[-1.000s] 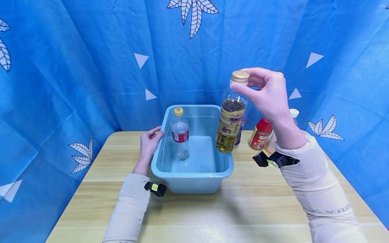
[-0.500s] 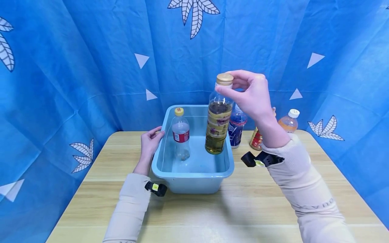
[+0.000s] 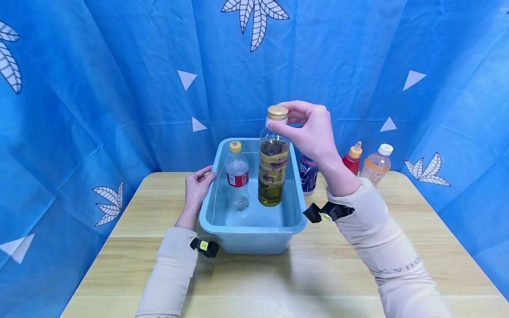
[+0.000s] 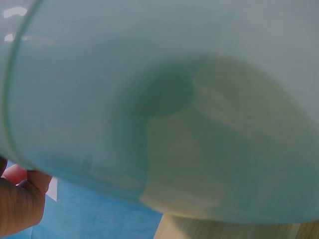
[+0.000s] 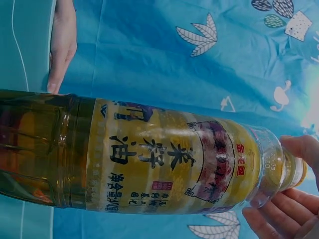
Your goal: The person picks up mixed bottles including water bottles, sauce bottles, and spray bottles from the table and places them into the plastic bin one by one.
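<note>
Clearly, right grip (image 3: 312,130) pinches oil bottle (image 3: 272,165), yellow label (image 5: 159,154) reading 菜籽油; left grip (image 3: 197,185) holds tub rim (image 3: 254,230).

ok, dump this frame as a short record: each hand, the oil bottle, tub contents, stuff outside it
left hand: holds left rim of blue tub
right hand: grips oil bottle near its gold cap
oil bottle pose: roughly upright; base contact unclear
in tub: clear bottle, yellow cap, red label, standing
right of tub: blue-labelled container (partly hidden), red squeeze bottle, white-capped bottle
surface: wooden table
backdrop: blue curtain
</note>
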A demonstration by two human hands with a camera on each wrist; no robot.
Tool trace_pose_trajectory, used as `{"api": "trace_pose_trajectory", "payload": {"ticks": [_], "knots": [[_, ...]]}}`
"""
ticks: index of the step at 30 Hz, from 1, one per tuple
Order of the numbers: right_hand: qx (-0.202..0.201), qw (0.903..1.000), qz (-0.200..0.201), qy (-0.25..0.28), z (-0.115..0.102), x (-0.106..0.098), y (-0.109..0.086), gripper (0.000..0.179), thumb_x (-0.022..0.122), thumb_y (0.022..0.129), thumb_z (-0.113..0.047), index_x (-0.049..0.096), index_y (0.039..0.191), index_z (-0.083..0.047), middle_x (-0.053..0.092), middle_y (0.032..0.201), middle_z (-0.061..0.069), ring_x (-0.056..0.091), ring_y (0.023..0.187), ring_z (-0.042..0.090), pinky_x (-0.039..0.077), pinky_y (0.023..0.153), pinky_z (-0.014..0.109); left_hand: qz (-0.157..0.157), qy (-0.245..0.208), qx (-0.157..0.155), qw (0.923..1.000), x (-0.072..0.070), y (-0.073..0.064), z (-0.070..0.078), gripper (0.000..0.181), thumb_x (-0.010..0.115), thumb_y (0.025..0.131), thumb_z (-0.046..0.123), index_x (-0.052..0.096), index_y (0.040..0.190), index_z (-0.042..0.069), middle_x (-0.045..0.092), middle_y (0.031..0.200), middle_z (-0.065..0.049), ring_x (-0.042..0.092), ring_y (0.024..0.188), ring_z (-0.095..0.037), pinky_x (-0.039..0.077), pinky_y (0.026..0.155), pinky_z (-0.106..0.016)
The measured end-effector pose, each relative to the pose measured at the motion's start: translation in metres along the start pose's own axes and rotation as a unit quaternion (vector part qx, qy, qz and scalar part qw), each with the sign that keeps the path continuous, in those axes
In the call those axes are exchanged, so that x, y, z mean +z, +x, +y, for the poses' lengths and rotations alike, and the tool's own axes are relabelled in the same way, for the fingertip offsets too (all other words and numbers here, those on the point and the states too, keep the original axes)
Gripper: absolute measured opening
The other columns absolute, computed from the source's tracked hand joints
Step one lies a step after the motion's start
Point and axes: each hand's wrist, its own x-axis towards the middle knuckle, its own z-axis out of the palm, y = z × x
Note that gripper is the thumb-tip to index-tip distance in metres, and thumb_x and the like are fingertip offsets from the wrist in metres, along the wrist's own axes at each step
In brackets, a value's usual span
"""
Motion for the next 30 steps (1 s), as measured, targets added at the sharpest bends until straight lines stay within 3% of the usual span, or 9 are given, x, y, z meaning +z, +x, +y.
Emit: {"api": "trace_pose_trajectory", "payload": {"ticks": [9, 21, 30], "knots": [[-0.001, 0.9998, -0.017, -0.001, 0.004, 0.014, -0.004, 0.035, 0.073, 0.073, -0.026, 0.066, 0.102, -0.008, 0.067, 0.090, 0.003, 0.061, 0.079, 0.010, 0.043, 0.075, 0.030, 0.002, 0.001, -0.001, 1.0000, 0.000, 0.000, 0.000, 0.038, 0.057, 0.087, 0.023, 0.055, 0.121, 0.008, 0.057, 0.111, -0.015, 0.057, 0.095, -0.027, 0.048, 0.081, -0.036], [0.036, 0.9985, -0.038, 0.015, 0.010, 0.033, -0.012, 0.036, 0.074, 0.071, -0.027, 0.065, 0.101, -0.008, 0.067, 0.091, 0.003, 0.061, 0.082, 0.010, 0.044, 0.074, 0.032, 0.000, -0.001, 0.002, 1.0000, -0.001, -0.002, 0.001, 0.038, 0.057, 0.087, 0.022, 0.055, 0.121, 0.007, 0.057, 0.111, -0.016, 0.057, 0.096, -0.028, 0.047, 0.081, -0.037], [0.042, 0.9972, -0.052, 0.034, 0.013, 0.043, -0.020, 0.034, 0.074, 0.072, -0.024, 0.065, 0.101, -0.008, 0.067, 0.090, 0.003, 0.061, 0.080, 0.010, 0.047, 0.072, 0.031, 0.001, -0.004, -0.002, 1.0000, -0.001, -0.001, 0.001, 0.038, 0.057, 0.087, 0.022, 0.055, 0.121, 0.008, 0.058, 0.110, -0.016, 0.057, 0.094, -0.028, 0.048, 0.081, -0.037]]}}
